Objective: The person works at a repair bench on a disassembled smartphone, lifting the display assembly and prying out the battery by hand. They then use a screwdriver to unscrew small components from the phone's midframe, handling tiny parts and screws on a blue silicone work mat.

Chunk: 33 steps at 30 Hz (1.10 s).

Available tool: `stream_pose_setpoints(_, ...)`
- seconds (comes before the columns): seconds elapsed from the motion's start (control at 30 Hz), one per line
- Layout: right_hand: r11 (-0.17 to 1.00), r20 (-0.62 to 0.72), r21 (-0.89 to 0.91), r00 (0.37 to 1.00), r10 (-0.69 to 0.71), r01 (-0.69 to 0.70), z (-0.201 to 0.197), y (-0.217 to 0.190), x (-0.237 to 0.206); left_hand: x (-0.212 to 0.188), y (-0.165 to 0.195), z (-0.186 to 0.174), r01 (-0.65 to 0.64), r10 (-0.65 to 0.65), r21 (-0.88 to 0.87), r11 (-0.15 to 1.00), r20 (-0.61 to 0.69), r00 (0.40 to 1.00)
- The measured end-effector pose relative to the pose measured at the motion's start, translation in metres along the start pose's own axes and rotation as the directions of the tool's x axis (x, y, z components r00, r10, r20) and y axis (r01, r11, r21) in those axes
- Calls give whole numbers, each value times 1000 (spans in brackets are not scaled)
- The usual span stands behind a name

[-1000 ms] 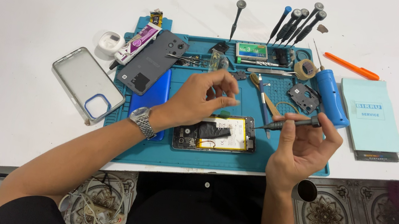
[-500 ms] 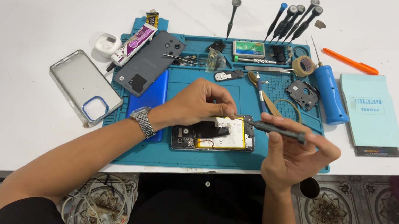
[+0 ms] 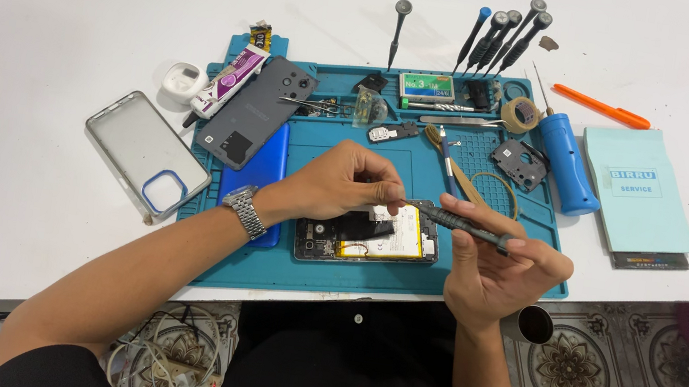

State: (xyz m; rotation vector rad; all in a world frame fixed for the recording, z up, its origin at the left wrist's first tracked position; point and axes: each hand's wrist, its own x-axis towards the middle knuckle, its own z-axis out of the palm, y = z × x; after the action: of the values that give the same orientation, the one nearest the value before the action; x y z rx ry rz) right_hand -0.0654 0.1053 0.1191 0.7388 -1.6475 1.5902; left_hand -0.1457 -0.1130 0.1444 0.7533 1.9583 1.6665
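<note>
the dark screwdriver [image 3: 470,228] lies almost level above the front of the blue repair mat [image 3: 333,277], its long axis running from upper left to lower right, tip toward the left. the right hand [image 3: 499,274] is under and around its handle end, palm up, thumb and fingers curled and pinching the shaft. the left hand [image 3: 345,186] meets the tip end from the left, fingers bunched together at the tip; whether they pinch a bit or a screw there i cannot tell. so the tool bridges the two hands, handle to the right hand, tip to the left.

just below and left of the tip lies the opened phone [image 3: 367,237], flat on the mat, long axis left to right, its yellow-and-white battery exposed. the left hand hovers over the phone's upper edge and is the nearer one to it; the right hand sits off its right end.

further out: a grey phone back cover [image 3: 257,109] and a clear case [image 3: 148,155] to the left, upright screwdrivers [image 3: 506,36] at the mat's far edge, a blue-handled driver [image 3: 569,162] to the right.
</note>
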Motion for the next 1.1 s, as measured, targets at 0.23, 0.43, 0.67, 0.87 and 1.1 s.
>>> stream_pose_setpoints(0.23, 999, 19, -38, 999, -38, 39, 5, -1, 3, 0, 1, -2, -28, 28, -9, 1000, 14, 999)
stream_pose_setpoints(0.43, 999, 15, -48, 1000, 6, -5, 7, -2, 2, 0, -3, -4, -60, 59, 62, 996, 20, 998)
stream_pose_setpoints(0.67, 995, 61, 19, 993, 97, -98, 14, -7, 5, 2, -4, -9, -146, 147, -105, 984, 2, 989)
stream_pose_setpoints(0.87, 997, 168, 28, 983, 69, -75, 45, -22, 22, 0, -7, -37, -119, 81, -102, 988, -316, 945)
stream_pose_setpoints(1.1, 988, 193, -94, 972, 136, -120, 93, -22, 23, -4, -21, -53, -94, -57, -257, 962, -525, 849)
